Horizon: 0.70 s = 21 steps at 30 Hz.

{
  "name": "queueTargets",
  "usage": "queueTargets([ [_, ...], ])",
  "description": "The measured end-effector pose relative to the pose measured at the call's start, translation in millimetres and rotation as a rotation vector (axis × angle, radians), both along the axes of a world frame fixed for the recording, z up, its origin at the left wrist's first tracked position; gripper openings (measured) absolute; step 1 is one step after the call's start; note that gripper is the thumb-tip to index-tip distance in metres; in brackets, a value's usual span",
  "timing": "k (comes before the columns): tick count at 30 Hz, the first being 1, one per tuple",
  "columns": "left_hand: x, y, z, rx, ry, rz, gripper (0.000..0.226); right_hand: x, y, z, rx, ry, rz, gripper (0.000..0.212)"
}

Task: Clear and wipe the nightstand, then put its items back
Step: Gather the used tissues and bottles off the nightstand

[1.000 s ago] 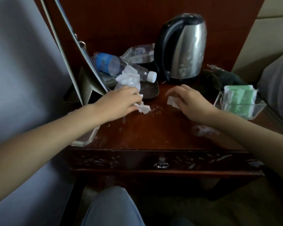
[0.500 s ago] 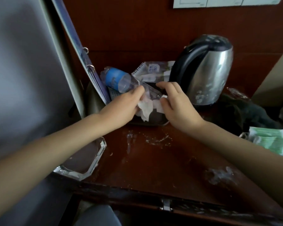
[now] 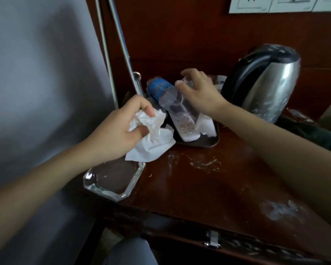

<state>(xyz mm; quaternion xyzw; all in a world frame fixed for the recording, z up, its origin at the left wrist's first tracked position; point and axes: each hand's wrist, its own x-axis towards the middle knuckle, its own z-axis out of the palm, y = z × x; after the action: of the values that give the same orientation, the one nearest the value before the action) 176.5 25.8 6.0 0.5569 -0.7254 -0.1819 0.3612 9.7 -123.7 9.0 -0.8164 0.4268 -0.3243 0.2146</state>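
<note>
Tissue is clutched in the left hand; the bottle, just beyond it, is gripped by the right hand. It is best lifted straight off the phone beneath.

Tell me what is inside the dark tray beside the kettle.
A white keypad handset and a white paper piece lie in the dark rectangular tray. The clear blue-labelled plastic bottle and right hand cover the tray's back part.

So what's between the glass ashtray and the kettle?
A dark tray sits between them, holding a white keypad handset with a plastic water bottle lying across it; the head view shows this.
</note>
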Motion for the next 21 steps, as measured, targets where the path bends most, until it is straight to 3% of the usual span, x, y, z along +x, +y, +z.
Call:
queueTargets([
  [3,8,2,-5,0.083,-0.040,-0.046,0.035,16,-22,-3,0.023,0.311,-0.004,0.080],
  [5,12,1,-7,0.129,-0.057,-0.068,0.032,23,-38,-9,0.146,0.494,0.008,0.104],
  [8,18,-1,-7,0.161,-0.083,-0.110,0.031,29,-50,-14,0.346,0.497,0.063,0.124],
  [12,24,-5,-6,0.180,-0.068,-0.139,0.032,28,-50,-20,0.455,0.216,0.072,0.106],
  [16,27,-10,-5,0.174,-0.067,-0.151,0.031,28,-43,-20,0.388,0.180,-0.002,0.076],
  [19,27,-11,-4,0.178,-0.084,-0.154,0.035,24,-35,-14,0.217,0.234,-0.014,0.076],
  [21,27,-12,-2,0.175,-0.088,-0.158,0.038,18,-28,-4,0.137,0.170,-0.006,0.081],
])
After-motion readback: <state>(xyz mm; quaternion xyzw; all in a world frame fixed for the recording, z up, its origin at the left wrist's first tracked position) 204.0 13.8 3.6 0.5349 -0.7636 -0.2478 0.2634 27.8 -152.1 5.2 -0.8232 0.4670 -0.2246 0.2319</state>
